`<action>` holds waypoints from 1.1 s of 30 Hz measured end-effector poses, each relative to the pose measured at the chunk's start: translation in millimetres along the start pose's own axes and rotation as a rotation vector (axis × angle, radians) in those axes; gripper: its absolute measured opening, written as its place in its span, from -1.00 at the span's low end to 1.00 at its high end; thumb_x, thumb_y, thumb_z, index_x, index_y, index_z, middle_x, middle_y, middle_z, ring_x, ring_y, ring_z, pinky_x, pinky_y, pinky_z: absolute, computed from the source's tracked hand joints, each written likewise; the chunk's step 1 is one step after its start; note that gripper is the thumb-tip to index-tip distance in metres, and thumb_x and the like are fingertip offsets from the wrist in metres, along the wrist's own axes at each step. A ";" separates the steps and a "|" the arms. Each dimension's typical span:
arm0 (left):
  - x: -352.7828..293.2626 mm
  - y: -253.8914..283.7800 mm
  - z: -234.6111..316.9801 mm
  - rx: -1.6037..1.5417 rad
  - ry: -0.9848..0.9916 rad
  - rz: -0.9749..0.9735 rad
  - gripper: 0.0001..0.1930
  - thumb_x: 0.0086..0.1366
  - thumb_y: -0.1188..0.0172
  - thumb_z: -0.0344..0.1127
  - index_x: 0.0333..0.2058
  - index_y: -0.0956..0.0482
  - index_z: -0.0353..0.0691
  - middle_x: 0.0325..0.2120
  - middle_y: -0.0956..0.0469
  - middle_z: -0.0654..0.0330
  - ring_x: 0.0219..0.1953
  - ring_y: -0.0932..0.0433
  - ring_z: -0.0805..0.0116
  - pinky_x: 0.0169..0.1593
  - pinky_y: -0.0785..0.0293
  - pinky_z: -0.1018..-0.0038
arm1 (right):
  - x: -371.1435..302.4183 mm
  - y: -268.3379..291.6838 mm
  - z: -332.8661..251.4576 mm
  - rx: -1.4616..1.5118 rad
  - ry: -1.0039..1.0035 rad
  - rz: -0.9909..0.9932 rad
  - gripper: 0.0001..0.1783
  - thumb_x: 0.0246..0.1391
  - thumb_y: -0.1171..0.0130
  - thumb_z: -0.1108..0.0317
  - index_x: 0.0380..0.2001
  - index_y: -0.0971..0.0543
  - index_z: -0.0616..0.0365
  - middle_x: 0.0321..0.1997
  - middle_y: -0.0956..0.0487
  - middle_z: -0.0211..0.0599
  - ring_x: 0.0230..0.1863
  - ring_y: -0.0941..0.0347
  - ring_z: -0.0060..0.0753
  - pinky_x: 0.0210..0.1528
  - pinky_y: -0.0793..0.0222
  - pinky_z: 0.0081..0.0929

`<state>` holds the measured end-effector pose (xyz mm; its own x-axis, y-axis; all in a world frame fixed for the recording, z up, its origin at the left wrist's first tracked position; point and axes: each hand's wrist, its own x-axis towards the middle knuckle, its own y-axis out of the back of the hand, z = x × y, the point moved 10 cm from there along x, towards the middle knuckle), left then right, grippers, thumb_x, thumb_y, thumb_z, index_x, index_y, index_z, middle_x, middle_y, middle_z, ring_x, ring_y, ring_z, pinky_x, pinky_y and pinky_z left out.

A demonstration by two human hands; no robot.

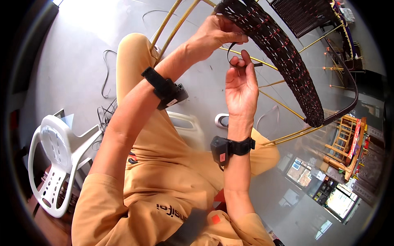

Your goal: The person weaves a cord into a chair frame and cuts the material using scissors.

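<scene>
A chair frame of gold-coloured metal tubes (174,30) stands before me, bearing a dark woven panel (283,61) flecked with pale and reddish strands. At the panel's upper left edge, my left hand (213,35) is closed, its fingertips partly hidden against the weave. A thin, flat dark strip (229,53) loops down from beside those fingers. Just below, my right hand (241,86) has its palm turned up and its fingers curled round this strip, whose short end pokes out past the fingertips. Black straps with small boxes circle both my wrists.
A white plastic chair (53,160) stands at the left. Loose dark cord (106,108) lies tangled on the grey floor (88,61). Another dark woven seat (301,16) is at the upper right, with a wooden rack (342,143) farther right. Gold tubes run beside my knees.
</scene>
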<state>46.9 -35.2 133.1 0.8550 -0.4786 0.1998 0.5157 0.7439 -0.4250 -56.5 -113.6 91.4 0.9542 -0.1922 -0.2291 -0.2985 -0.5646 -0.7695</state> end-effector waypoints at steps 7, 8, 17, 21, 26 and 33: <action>-3.7 -1.4 3.8 0.051 -0.039 0.013 -0.82 0.08 -0.22 -0.38 -0.33 -0.57 -0.32 -0.42 -0.57 0.18 -0.30 -0.51 0.47 -0.20 -0.39 0.53 | 31.1 25.9 12.0 -0.015 -0.130 0.057 -0.77 0.08 -0.09 0.40 -0.15 -0.45 0.09 -0.48 -0.51 -0.46 -0.40 -0.48 -0.65 -0.60 -0.34 -0.85; -3.9 0.2 3.1 0.058 -0.046 0.023 -0.81 0.09 -0.21 -0.38 -0.31 -0.57 -0.32 -0.42 -0.57 0.18 -0.30 -0.51 0.47 -0.21 -0.39 0.52 | 35.4 23.9 12.4 -0.016 -0.136 0.055 -0.77 0.08 -0.09 0.40 -0.15 -0.45 0.09 -0.48 -0.51 -0.46 -0.40 -0.48 -0.65 -0.60 -0.34 -0.85; -4.0 -5.9 -18.2 -0.214 0.017 0.016 -0.72 0.10 -0.15 -0.44 -0.17 -0.46 -0.33 -0.27 -0.48 0.23 -0.30 -0.43 0.49 -0.17 -0.38 0.50 | 62.8 5.0 -21.4 -0.472 0.058 -0.117 -0.80 0.10 -0.07 0.35 -0.17 -0.49 0.03 -0.39 -0.51 -0.52 -0.36 -0.43 -0.70 -0.54 -0.22 -0.79; -5.2 -6.7 -15.5 -0.201 0.021 0.010 -0.71 0.10 -0.14 -0.44 -0.16 -0.46 -0.32 -0.25 -0.48 0.23 -0.28 -0.42 0.48 -0.15 -0.37 0.49 | 71.6 -2.4 -20.4 -0.454 0.083 -0.212 -0.81 0.07 -0.09 0.42 -0.20 -0.51 0.02 -0.38 -0.51 -0.53 -0.40 -0.38 -0.75 -0.54 -0.18 -0.79; -9.9 -8.3 -11.0 -0.609 0.059 0.030 -0.79 0.09 -0.13 -0.41 -0.27 -0.45 -0.34 -0.33 -0.48 0.16 -0.35 -0.47 0.41 -0.19 -0.44 0.49 | 72.3 -2.7 -22.7 -0.393 0.105 -0.168 -0.82 0.01 -0.13 0.50 -0.27 -0.53 0.02 -0.39 -0.53 -0.54 -0.45 -0.33 -0.79 -0.54 -0.10 -0.77; -0.5 -4.1 -18.5 -0.565 0.013 0.022 -0.88 0.13 -0.03 -0.43 -0.35 -0.43 -0.32 -0.42 -0.44 0.19 -0.35 -0.46 0.38 -0.17 -0.43 0.46 | 78.2 -5.5 -21.6 -0.251 0.102 -0.227 -0.83 -0.02 -0.12 0.56 -0.34 -0.53 0.04 -0.39 -0.53 -0.54 -0.45 -0.30 -0.76 -0.52 -0.04 -0.73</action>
<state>43.4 -46.6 118.5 0.8623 -0.4747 0.1762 0.3857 0.3903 -0.8360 19.4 -142.9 90.5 0.9938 -0.1112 0.0020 -0.0860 -0.7793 -0.6207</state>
